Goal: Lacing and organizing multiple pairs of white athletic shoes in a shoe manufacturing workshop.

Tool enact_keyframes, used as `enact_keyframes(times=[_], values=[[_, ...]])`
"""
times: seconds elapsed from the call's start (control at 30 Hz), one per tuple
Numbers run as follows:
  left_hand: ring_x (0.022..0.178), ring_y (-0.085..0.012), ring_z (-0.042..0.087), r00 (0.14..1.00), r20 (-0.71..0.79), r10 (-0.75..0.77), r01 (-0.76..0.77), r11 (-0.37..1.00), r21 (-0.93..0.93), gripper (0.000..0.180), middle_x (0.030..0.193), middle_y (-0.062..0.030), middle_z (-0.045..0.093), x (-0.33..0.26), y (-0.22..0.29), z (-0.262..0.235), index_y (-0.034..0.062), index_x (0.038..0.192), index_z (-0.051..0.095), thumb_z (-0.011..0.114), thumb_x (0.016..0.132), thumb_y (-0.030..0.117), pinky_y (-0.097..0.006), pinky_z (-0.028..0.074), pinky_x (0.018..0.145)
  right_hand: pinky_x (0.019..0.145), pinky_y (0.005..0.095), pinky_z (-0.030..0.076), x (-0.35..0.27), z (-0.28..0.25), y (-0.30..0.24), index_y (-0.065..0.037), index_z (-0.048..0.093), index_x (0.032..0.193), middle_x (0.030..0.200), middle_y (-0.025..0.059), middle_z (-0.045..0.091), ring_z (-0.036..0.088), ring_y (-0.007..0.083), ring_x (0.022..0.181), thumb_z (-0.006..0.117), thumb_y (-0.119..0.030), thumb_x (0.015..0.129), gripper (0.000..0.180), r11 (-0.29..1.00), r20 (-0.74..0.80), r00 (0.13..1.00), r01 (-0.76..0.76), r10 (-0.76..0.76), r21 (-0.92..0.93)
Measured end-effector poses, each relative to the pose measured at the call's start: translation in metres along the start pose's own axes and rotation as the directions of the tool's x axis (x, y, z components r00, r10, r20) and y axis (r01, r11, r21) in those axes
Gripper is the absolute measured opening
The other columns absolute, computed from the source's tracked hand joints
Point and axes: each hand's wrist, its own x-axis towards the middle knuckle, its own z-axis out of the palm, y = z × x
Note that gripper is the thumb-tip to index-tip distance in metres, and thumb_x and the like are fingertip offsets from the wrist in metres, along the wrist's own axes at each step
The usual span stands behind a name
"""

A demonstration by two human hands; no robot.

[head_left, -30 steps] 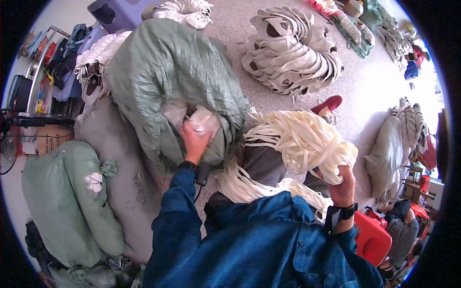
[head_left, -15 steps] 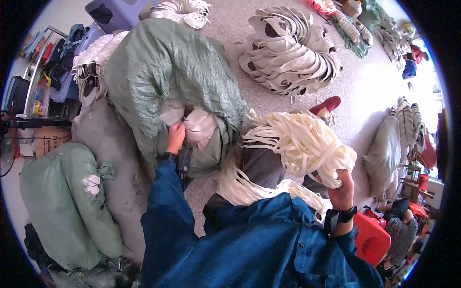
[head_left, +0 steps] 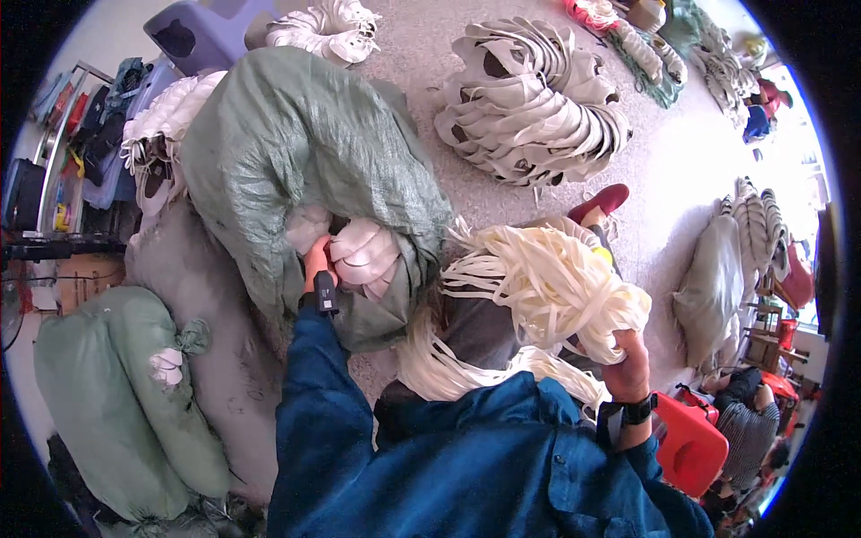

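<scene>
In the mouth of a big green woven sack [head_left: 260, 143], my left hand [head_left: 319, 258] presses with curled fingers beside a bundle of overlapping pale shoe pieces [head_left: 366, 254]. Its fingertips are partly hidden, so what they grip does not show. A black device [head_left: 325, 294] sits on that wrist. At the right, my right hand [head_left: 628, 368] is closed around the lower end of a thick bundle of cream flat strips [head_left: 556, 278]. The bundle lies over my leg, and more loose cream strips [head_left: 439, 363] trail across my lap.
A coiled stack of grey-white shoe uppers [head_left: 538, 108] lies on the floor ahead. Filled green sacks [head_left: 117, 394] stand at the left, near a metal rack [head_left: 63, 152]. A red stool [head_left: 691, 444] is at my right. Beyond it another person [head_left: 749, 421] sits bent over.
My left hand has turned and shifted slightly, so its wrist device now faces up. My right hand keeps hold of the strips. A small yellow patch now shows beside the bundle.
</scene>
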Motion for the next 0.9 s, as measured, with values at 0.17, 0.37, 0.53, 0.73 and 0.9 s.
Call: enact_keyframes(times=[0.17,0.37,0.53,0.73,0.9], values=[[0.071,-0.0157,0.061,0.992,0.044,0.122,-0.13,0.942,0.31,0.016,0.079,-0.0022,0.065,-0.066,0.08,0.034,0.0075,0.088,0.067,0.068,0.085,0.023,-0.031,0.047,0.066,0.086,0.0443,0.056,0.002,-0.014,0.005,-0.001,0.043,0.136,0.125,0.0146,0.059,0.063,0.0288,0.106,0.057,-0.013,0.085,0.054,0.999,0.113,0.993,0.025,-0.023,-0.021],[0.061,-0.0079,0.051,0.927,0.194,0.322,-0.375,0.829,0.415,0.018,0.072,0.0013,0.059,-0.163,0.16,0.113,0.0102,0.086,0.061,0.071,0.085,0.025,-0.023,0.038,0.056,0.084,0.0437,0.056,-0.003,0.005,0.0,0.0,0.046,0.134,0.123,0.0138,0.06,0.064,0.0271,0.105,0.056,-0.012,0.085,0.051,0.998,0.111,0.992,0.069,-0.068,-0.009],[0.066,-0.0084,0.056,0.829,0.353,0.433,-0.531,0.807,0.258,0.013,0.075,0.0008,0.062,-0.215,0.233,0.123,0.0109,0.087,0.062,0.068,0.087,0.022,-0.023,0.044,0.063,0.083,0.0421,0.056,-0.007,0.004,-0.003,-0.001,0.047,0.134,0.121,0.0128,0.061,0.064,0.0264,0.104,0.056,-0.015,0.085,0.051,0.995,0.203,0.977,0.076,-0.061,-0.069],[0.079,-0.0168,0.064,0.67,0.572,0.473,-0.654,0.741,0.154,0.02,0.089,-0.0071,0.068,-0.341,0.328,0.185,0.0065,0.098,0.064,0.061,0.092,0.025,-0.03,0.049,0.079,0.085,0.0396,0.053,-0.011,0.017,-0.022,-0.003,0.048,0.133,0.121,0.0103,0.062,0.063,0.024,0.105,0.057,-0.02,0.088,0.05,0.986,0.186,0.969,0.166,-0.165,0.013],[0.088,-0.0199,0.062,0.644,0.385,0.661,-0.732,0.679,0.057,0.032,0.091,-0.0089,0.068,-0.391,0.384,0.163,0.0017,0.095,0.064,0.063,0.091,0.033,-0.03,0.046,0.086,0.09,0.0378,0.051,0.01,0.056,-0.063,-0.001,0.053,0.127,0.119,0.0114,0.062,0.063,0.0236,0.104,0.056,-0.019,0.091,0.04,0.956,0.288,0.917,0.293,-0.276,-0.015]])
